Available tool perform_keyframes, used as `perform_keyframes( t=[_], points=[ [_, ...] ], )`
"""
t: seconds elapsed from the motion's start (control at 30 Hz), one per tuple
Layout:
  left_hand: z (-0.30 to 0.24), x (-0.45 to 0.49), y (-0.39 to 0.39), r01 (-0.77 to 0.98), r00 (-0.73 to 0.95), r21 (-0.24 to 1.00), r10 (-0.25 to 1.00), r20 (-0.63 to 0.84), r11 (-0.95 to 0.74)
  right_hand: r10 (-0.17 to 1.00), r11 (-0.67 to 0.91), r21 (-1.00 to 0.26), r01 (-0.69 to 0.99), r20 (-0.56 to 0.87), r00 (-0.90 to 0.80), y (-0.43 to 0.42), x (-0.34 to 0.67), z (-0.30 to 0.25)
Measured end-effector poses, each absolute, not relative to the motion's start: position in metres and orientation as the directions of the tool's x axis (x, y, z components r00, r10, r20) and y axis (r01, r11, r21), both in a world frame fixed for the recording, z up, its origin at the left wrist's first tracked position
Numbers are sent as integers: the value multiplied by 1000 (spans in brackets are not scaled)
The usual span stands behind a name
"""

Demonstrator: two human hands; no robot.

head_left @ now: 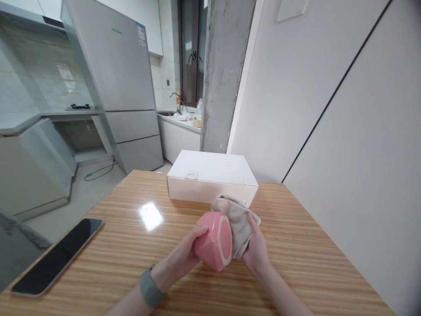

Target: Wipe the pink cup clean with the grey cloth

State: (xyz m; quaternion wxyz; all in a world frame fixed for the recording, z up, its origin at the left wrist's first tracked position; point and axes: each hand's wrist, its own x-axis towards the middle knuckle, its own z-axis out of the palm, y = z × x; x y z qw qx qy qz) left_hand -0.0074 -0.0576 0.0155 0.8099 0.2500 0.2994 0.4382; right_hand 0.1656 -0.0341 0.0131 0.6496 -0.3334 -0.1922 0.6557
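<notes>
Kitchen beyond, striped wooden desk (131, 245) in front: two hands work on a pink cup above it.

Left hand (186, 254) has its fingers wrapped around the pink cup (212, 243), tipped on its side with its base facing the camera; right hand (255, 252) presses a beige cloth (235, 219) against it. White box (212, 177) lies just behind, smartphone (57, 256) at the desk's left edge.
</notes>
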Motion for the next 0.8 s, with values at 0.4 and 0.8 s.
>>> perform_keyframes(
  t=[0.4, 0.8],
  points=[
    [16, -9, -56, -590, 509, 600, 826, -243, 540, 920, -319, -579, -750, -378, -100, -23, 185, 20],
    [29, -7, -52, -702, 329, 543, 886, -326, 461, 909, -304, -583, -753, -414, -46, -13, 191, 8]
  ],
)
